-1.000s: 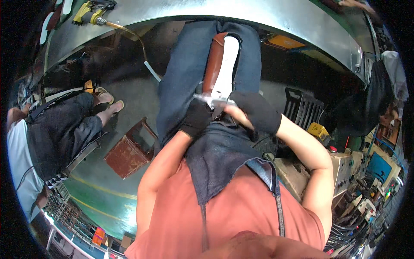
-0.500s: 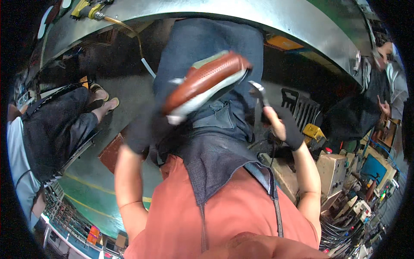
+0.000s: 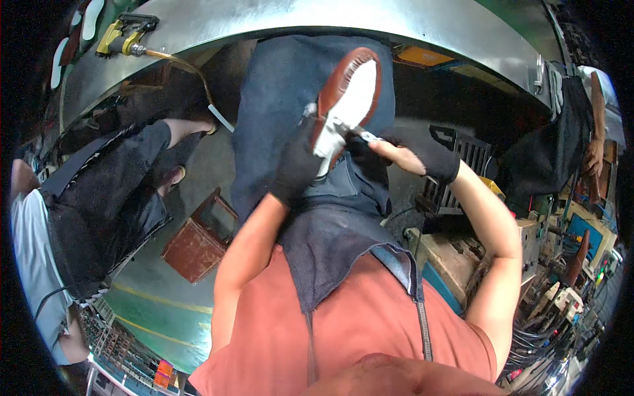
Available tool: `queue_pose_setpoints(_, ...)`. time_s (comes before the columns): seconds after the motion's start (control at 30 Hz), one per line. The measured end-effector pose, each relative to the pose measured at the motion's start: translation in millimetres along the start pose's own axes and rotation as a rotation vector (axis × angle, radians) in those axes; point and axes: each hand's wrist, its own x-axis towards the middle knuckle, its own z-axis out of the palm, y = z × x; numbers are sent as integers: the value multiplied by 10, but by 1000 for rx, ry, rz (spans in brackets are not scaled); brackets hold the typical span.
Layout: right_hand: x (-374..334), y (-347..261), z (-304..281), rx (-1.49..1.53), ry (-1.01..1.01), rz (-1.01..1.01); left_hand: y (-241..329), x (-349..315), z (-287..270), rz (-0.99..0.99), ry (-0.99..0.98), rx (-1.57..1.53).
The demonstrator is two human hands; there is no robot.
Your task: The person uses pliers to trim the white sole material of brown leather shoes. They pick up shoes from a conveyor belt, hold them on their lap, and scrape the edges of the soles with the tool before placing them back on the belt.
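A brown leather shoe upper (image 3: 355,92) stands tilted above my apron-covered lap, its white underside turned up and gathered leather edging the toe. My left hand (image 3: 295,165), in a black fingerless glove, is closed around its lower left side. From the right, my right hand (image 3: 422,156), gloved the same way, grips a hand tool with a metal head (image 3: 360,134). The tool's tip meets the white underside, or hovers just over it; blur hides which. Whether the tool is pincers or a hammer I cannot make out.
A metal bench (image 3: 317,16) curves across the far side, bearing a yellow air tool (image 3: 122,39) with a hose. To the left a person (image 3: 99,198) sits near a brown wooden box (image 3: 195,244). Machinery (image 3: 528,244) and a dark slatted crate (image 3: 465,158) stand right.
The shoe upper has turned from side-on to underside up, toe pointing away. My left hand has moved right and forward with it. My right hand has brought the tool inward to the underside.
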Motion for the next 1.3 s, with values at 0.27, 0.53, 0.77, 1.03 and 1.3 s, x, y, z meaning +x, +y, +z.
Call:
queue_pose_setpoints(0.27, 373, 266, 153, -528, 450, -381, -10, 29, 57, 53, 4, 38)
queue_pose_setpoints(0.53, 126, 47, -306, -496, 107, -323, -390, 291, 283, 200, 22, 329)
queue_pose_setpoints(0.77, 116, -166, 175, -381, 270, -385, 275, 611, -203, -289, -324, -388)
queue_pose_setpoints(1.03, -80, -138, -69, -106, 316, -160, 366, 619, -211, -409, -289, -771)
queue_pose_setpoints(1.3, 144, 419, 177, -84, 440, -104, -102, 695, 317, 19, 167, -102)
